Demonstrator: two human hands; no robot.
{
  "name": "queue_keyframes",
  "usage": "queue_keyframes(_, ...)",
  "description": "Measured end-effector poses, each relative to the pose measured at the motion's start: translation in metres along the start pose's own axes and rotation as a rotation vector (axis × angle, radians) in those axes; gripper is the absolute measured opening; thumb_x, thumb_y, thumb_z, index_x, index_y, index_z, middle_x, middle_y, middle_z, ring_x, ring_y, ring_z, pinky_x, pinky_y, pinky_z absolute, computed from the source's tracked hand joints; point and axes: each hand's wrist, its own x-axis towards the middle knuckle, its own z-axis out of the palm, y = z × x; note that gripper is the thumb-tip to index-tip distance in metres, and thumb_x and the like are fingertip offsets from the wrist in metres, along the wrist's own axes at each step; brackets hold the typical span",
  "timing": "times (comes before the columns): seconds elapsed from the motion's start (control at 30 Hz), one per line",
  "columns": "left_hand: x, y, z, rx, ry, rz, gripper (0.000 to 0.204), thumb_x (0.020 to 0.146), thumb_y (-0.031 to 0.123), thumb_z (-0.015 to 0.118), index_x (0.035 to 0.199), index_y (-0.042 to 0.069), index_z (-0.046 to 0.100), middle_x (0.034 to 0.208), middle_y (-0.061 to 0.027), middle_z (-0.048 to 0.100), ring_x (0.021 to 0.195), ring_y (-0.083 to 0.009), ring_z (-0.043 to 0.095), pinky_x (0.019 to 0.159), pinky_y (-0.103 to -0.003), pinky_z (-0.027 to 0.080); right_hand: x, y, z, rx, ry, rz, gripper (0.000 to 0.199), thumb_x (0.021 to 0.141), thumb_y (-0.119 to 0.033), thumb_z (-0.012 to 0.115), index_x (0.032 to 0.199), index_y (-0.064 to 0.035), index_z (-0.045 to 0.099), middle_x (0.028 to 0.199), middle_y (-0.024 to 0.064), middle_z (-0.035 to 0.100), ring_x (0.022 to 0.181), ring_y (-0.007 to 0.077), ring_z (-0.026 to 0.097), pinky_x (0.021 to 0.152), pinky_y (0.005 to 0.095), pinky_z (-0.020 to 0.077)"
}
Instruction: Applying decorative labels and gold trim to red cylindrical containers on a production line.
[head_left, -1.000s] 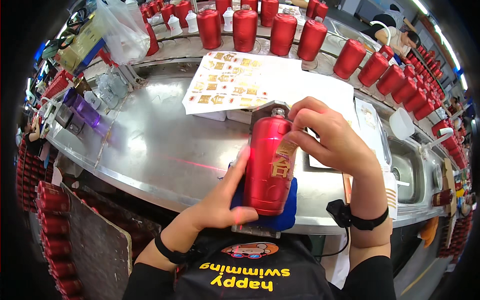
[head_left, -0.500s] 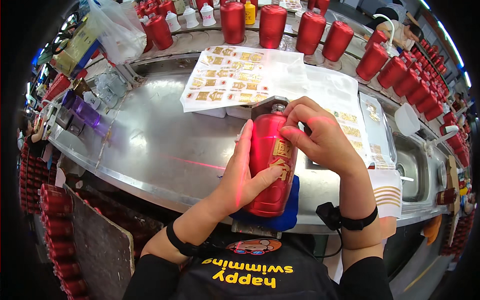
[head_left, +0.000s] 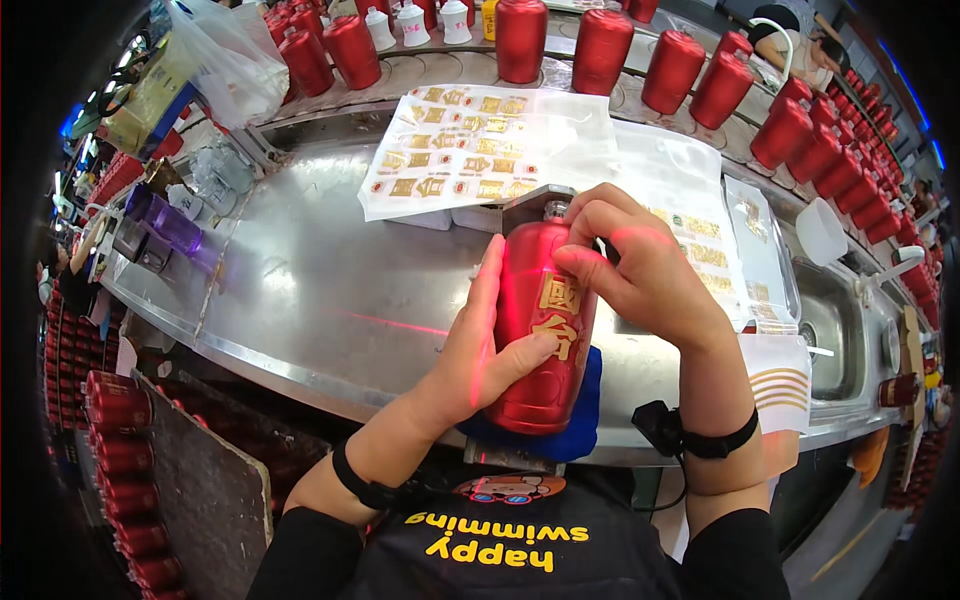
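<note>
Steel worktop [head_left: 300,260] separates the held red bottle [head_left: 525,285] from an apparent conveyor [head_left: 455,74].

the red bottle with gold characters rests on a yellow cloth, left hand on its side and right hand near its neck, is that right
Not quite: the cloth is blue, as the head view shows. The rest holds: red bottle, gold characters, left hand on its side, right hand near its neck.
</note>
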Motion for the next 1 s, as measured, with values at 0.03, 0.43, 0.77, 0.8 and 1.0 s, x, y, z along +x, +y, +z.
queue_keyframes(0.03,-0.0001,0.0001,0.0004,-0.036,0.0,-0.003,0.094,0.09,0.022,0.066,0.152,-0.007,0.001,0.149,-0.0216,0.029,0.136,-0.0265,0.038,0.111,-0.039,0.034,0.0,0.0002,0.0,0.004,-0.005,0.013,0.018,0.083,-0.012,0.07,0.083,0.0002,0.057,0.09,0.014,0.056,0.086,0.034,0.058,0.076,0.0392,0.0479)
queue_keyframes(0.43,0.0004,0.0032,0.0017,-0.058,-0.001,-0.01,0.093,0.093,0.024,0.065,0.151,-0.007,0.0,0.15,-0.0215,0.028,0.136,-0.0259,0.037,0.111,-0.038,0.032,0.0003,-0.0009,0.0006,0.024,0.004,0.031,0.019,0.084,-0.015,0.07,0.082,-0.0001,0.059,0.09,0.0136,0.057,0.086,0.0335,0.058,0.077,0.0393,0.048)
queue_keyframes(0.77,-0.0003,0.002,0.0021,-0.025,0.003,-0.024,0.094,0.092,0.025,0.065,0.151,-0.009,0.0,0.153,-0.0233,0.023,0.141,-0.0276,0.03,0.114,-0.039,0.027,0.0003,-0.0009,0.001,-0.003,-0.003,0.032,0.02,0.085,-0.012,0.071,0.081,-0.0012,0.054,0.095,0.0114,0.058,0.086,0.0266,0.058,0.076,0.0343,0.0476)
queue_keyframes(0.8,-0.0006,0.0023,0.0027,-0.039,0.004,-0.028,0.094,0.092,0.026,0.065,0.151,-0.009,0.0,0.153,-0.0235,0.023,0.141,-0.0278,0.029,0.114,-0.039,0.027,0.0004,-0.0012,0.0006,0.02,0.0,0.037,0.021,0.085,-0.013,0.071,0.081,-0.0013,0.054,0.095,0.0114,0.057,0.086,0.0267,0.057,0.077,0.0342,0.0474)
queue_keyframes(1.0,-0.0008,0.0047,0.0039,-0.017,-0.002,-0.009,0.094,0.092,0.026,0.065,0.151,-0.009,0.0,0.152,-0.0234,0.024,0.14,-0.0278,0.032,0.114,-0.039,0.028,-0.0006,-0.0027,0.0023,0.036,0.02,0.056,0.019,0.084,-0.013,0.07,0.082,-0.0003,0.057,0.091,0.0144,0.056,0.089,0.0338,0.057,0.079,0.0396,0.0479)
